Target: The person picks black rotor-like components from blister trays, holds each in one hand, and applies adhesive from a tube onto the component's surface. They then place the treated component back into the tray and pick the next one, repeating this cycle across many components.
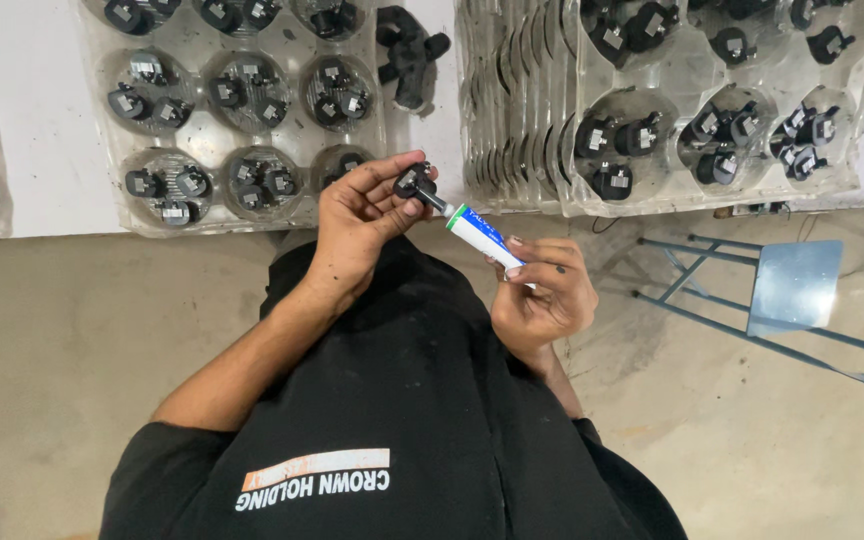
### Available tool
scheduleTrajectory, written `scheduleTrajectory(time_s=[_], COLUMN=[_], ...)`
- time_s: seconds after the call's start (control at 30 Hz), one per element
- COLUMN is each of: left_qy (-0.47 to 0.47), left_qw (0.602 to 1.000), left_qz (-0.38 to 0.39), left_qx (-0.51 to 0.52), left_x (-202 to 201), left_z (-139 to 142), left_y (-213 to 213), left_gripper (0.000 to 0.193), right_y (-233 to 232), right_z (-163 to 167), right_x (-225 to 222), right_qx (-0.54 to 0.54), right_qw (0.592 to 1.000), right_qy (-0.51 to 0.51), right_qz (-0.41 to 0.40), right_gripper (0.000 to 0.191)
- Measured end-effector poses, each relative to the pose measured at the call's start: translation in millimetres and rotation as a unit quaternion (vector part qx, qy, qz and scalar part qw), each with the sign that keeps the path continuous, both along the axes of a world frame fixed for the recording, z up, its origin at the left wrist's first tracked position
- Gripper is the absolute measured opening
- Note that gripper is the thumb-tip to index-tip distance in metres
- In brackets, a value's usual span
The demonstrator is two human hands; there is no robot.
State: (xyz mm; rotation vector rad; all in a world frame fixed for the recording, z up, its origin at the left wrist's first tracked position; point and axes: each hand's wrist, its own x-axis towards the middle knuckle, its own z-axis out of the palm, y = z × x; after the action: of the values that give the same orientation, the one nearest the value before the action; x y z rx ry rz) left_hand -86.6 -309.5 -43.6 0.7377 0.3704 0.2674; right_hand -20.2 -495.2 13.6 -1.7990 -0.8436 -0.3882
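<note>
- Above a black shirt [402, 400], the left hand [357, 220] pinches a small black part [414, 182] between thumb and fingers.
- Just beside it, the right hand [542, 295] is closed around a small white tube [482, 235], and the dark tip of the tube touches the part.
- I think this part is getting its dab right now.
- On the white table [22, 110], clear trays [242, 110] hold many more black parts.
- I cannot tell which of them are done.
</note>
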Motion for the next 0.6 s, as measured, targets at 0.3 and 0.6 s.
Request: scheduleTrajectory(time_s=[0.3,0.6], left_qy=[-0.060,-0.047], left_qw=[0.997,0.997], left_qz=[-0.017,-0.067], left_qx=[-0.038,-0.006], left_x=[-5,1], left_z=[-9,-7], left_y=[-5,-3], left_gripper=[0.042,0.041], right_y=[5,3], right_z=[-6,-16], right_x=[-6,7], right_qx=[0.035,0.050], right_qw=[0.999,0.999], right_qy=[0.015,0.005], right_qz=[-0.027,0.001], right_gripper=[0.039,0.036])
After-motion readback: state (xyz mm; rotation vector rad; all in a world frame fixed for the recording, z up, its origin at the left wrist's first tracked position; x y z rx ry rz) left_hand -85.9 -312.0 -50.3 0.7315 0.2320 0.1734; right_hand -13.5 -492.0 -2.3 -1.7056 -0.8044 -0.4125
